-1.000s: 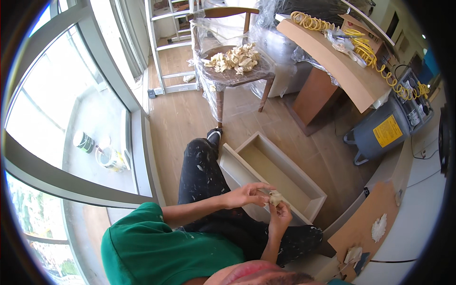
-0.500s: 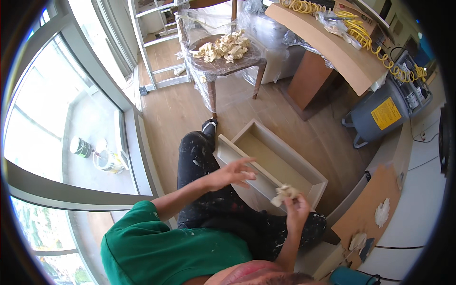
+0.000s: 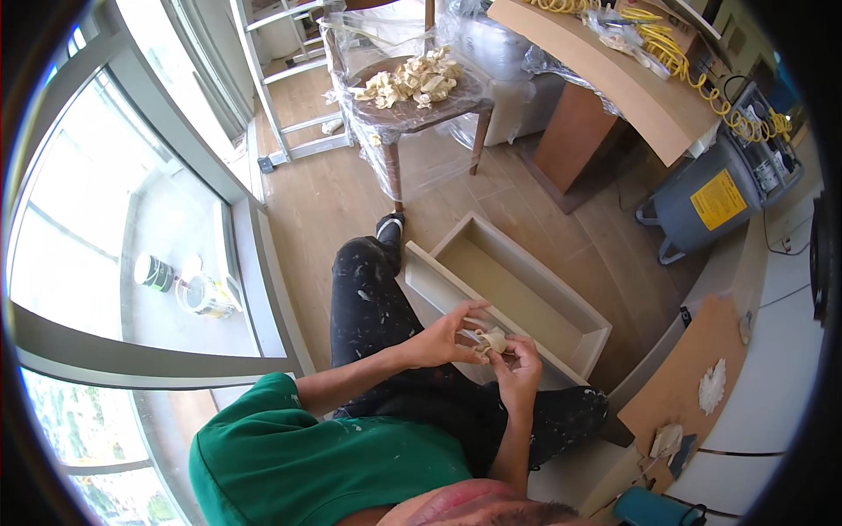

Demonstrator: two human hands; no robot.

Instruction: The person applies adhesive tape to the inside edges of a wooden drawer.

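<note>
A small crumpled wad of cream masking tape [image 3: 494, 339] is between my two hands, above the front edge of a pale wooden drawer. My right hand [image 3: 519, 366] pinches it from the right, thumb and fingers closed on it. My left hand [image 3: 441, 340] meets it from the left, with curved fingers and the thumb around its side; the exact contact of the fingertips is partly hidden. The drawer [image 3: 551, 307] lies on the floor against my bent leg, its inside facing up.
Beyond the drawer stands a plastic-wrapped chair [image 3: 386, 130] with a pile of crumpled tape [image 3: 412, 79] on its seat. A ladder [image 3: 263, 88] leans behind it. At right are a grey air compressor [image 3: 702, 206] and cardboard [image 3: 680, 386]. Paint buckets [image 3: 206, 296] show through the window.
My hands have come together: the right moved left and slightly inward with the wad, and the left went from spread and holding nothing to closing around it.
</note>
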